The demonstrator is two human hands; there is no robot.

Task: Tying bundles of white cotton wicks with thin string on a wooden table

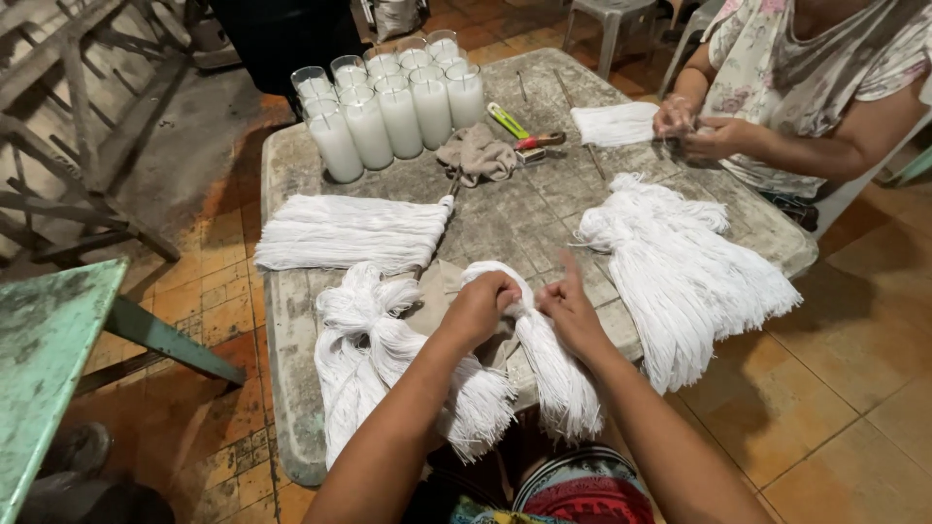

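My left hand is closed on the top of a bundle of white strings that hangs over the near edge of a worn grey table. My right hand touches the same bundle just beside it, fingers pinching at the strings with one finger raised. A knotted heap of white string lies to the left of my hands. Flat bundles of cut white string lie at the left and right.
Several glass candles filled with white wax stand at the table's far left. A crumpled beige cloth and a yellow-green cutter lie beside them. Another person across the table handles a small string bundle. A green bench stands at the left.
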